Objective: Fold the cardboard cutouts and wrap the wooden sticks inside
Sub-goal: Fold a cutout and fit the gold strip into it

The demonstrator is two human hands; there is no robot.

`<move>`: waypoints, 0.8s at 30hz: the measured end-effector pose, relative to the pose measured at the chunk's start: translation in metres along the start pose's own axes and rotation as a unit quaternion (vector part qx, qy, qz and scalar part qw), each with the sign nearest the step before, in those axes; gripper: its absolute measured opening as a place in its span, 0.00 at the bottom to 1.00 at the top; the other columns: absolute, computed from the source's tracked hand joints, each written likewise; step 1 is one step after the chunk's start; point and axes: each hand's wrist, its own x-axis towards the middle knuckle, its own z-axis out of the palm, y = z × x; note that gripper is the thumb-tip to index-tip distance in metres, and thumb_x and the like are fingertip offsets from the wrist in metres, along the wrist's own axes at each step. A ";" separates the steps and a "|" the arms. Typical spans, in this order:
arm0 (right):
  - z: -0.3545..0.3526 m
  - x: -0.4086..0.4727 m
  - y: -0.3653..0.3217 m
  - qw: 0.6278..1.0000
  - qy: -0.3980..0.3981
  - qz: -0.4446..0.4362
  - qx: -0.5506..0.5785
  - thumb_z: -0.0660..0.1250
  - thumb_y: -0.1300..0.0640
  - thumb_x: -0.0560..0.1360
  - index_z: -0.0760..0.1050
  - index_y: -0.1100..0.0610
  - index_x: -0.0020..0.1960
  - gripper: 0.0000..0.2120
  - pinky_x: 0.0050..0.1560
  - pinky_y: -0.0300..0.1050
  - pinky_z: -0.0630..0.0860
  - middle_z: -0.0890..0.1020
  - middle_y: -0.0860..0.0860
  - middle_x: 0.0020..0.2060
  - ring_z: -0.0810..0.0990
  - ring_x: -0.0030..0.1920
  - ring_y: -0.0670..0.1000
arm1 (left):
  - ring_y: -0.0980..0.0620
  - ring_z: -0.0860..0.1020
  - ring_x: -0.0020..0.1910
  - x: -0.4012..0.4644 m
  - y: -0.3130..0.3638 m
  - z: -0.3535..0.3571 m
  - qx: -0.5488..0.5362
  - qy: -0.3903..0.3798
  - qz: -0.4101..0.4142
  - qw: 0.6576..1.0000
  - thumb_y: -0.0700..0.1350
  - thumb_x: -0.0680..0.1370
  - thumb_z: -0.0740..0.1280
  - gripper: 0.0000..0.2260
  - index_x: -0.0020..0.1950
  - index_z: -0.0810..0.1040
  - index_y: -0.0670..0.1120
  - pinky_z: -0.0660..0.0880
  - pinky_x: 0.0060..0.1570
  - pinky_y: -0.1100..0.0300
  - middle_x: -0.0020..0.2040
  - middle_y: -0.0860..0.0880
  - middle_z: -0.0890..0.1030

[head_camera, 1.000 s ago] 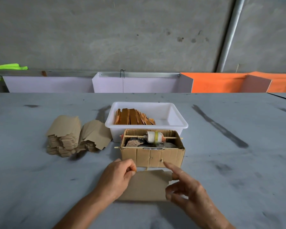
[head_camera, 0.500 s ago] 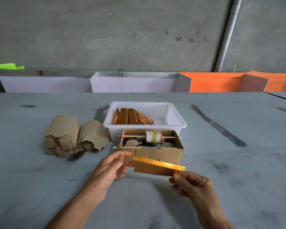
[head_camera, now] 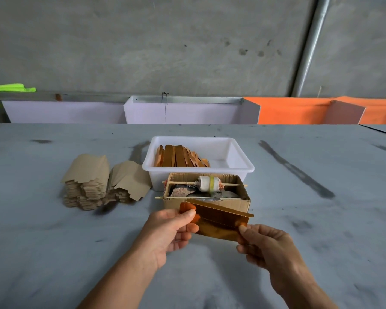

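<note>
One cutout (head_camera: 218, 220) in hand, raised off the worktop (head_camera: 54, 241) before the cardboard box (head_camera: 206, 200); left hand (head_camera: 168, 230) and right hand (head_camera: 265, 244) each pinch an end, grip closed on it. Partly creased, no stick inside yet; sticks (head_camera: 181, 159) sit in the white tub (head_camera: 241, 168), flat stack (head_camera: 87, 181) apparently untouched, so early going

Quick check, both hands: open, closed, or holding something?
Left hand: pinching the shiny gold folded cardboard cutout at its left end.
Right hand: pinching the same cutout's right end.
</note>
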 end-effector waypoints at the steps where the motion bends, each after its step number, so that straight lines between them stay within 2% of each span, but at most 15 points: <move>1: 0.000 0.000 -0.001 1.000 0.002 -0.001 0.003 0.70 0.60 0.72 0.80 0.63 0.38 0.07 0.30 0.41 0.73 0.82 0.56 0.30 0.80 0.27 0.49 | 0.55 0.79 0.29 -0.001 0.000 0.000 -0.013 -0.006 -0.013 1.000 0.46 0.72 0.72 0.08 0.48 0.81 0.44 0.75 0.31 0.62 0.36 0.46 0.84; 5: 0.003 0.000 -0.003 1.000 -0.010 0.000 0.014 0.69 0.61 0.74 0.79 0.62 0.44 0.04 0.29 0.40 0.74 0.83 0.56 0.32 0.81 0.29 0.51 | 0.55 0.77 0.28 -0.001 -0.001 -0.001 -0.053 -0.011 -0.006 0.999 0.44 0.72 0.72 0.05 0.44 0.80 0.43 0.76 0.30 0.63 0.34 0.45 0.84; 9: 0.008 0.001 -0.004 1.000 -0.026 -0.002 0.015 0.66 0.61 0.76 0.77 0.61 0.47 0.03 0.27 0.40 0.76 0.84 0.58 0.34 0.82 0.30 0.53 | 0.56 0.78 0.28 -0.002 -0.005 -0.002 -0.077 -0.009 0.028 0.997 0.42 0.72 0.71 0.05 0.44 0.80 0.41 0.76 0.30 0.65 0.33 0.45 0.83; 13: 0.009 0.002 -0.002 0.999 -0.029 -0.016 0.013 0.65 0.62 0.77 0.77 0.62 0.47 0.03 0.27 0.39 0.76 0.84 0.57 0.35 0.82 0.31 0.53 | 0.57 0.78 0.28 -0.003 -0.009 -0.001 -0.069 -0.009 0.056 0.996 0.38 0.70 0.72 0.04 0.45 0.82 0.42 0.77 0.31 0.66 0.33 0.45 0.83; 17: 0.008 0.003 0.000 0.999 -0.023 -0.030 0.008 0.65 0.62 0.76 0.77 0.62 0.47 0.04 0.28 0.39 0.76 0.84 0.57 0.36 0.82 0.31 0.52 | 0.58 0.77 0.28 -0.002 -0.013 0.001 -0.035 0.012 0.060 0.998 0.38 0.71 0.72 0.03 0.43 0.82 0.42 0.76 0.32 0.65 0.33 0.45 0.83; 24: 0.017 0.005 0.005 0.996 -0.014 -0.022 0.085 0.65 0.67 0.75 0.77 0.64 0.42 0.04 0.34 0.40 0.78 0.83 0.59 0.34 0.82 0.32 0.51 | 0.57 0.78 0.29 -0.002 -0.019 0.007 -0.055 0.074 0.087 0.992 0.40 0.72 0.72 0.01 0.42 0.81 0.43 0.76 0.35 0.62 0.32 0.47 0.84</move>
